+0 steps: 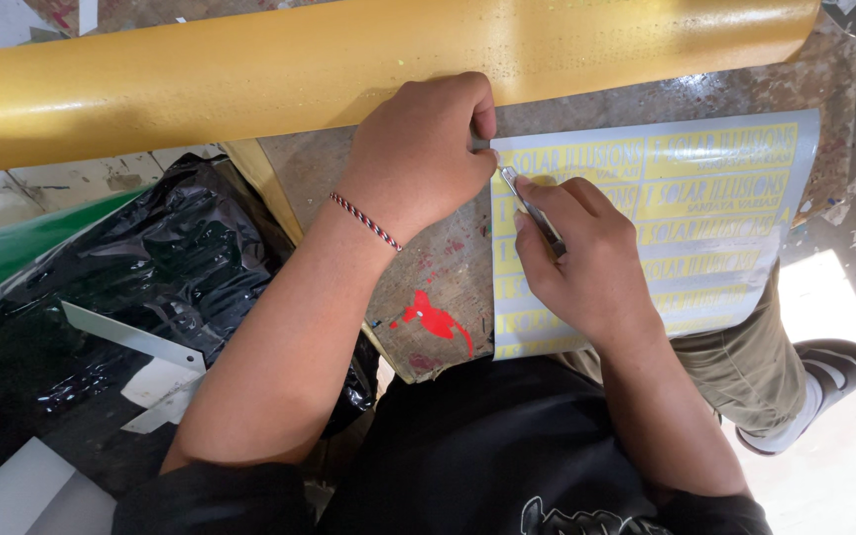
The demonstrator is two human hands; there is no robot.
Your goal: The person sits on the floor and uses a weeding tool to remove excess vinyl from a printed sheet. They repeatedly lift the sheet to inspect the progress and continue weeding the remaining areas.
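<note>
A pale grey backing sheet with rows of yellow vinyl lettering lies on a worn brown board resting across my lap. My left hand, a red and blue cord bracelet on its wrist, is closed and presses on the sheet's top left corner. My right hand grips a thin metal blade tool like a pen. Its tip touches the sheet near the left hand's thumb.
A thick yellow roll lies across the top of the view, just beyond the board. Crumpled black plastic, a green sheet and white offcuts sit on the left. A red paint blotch marks the board. My shoe rests on the floor at right.
</note>
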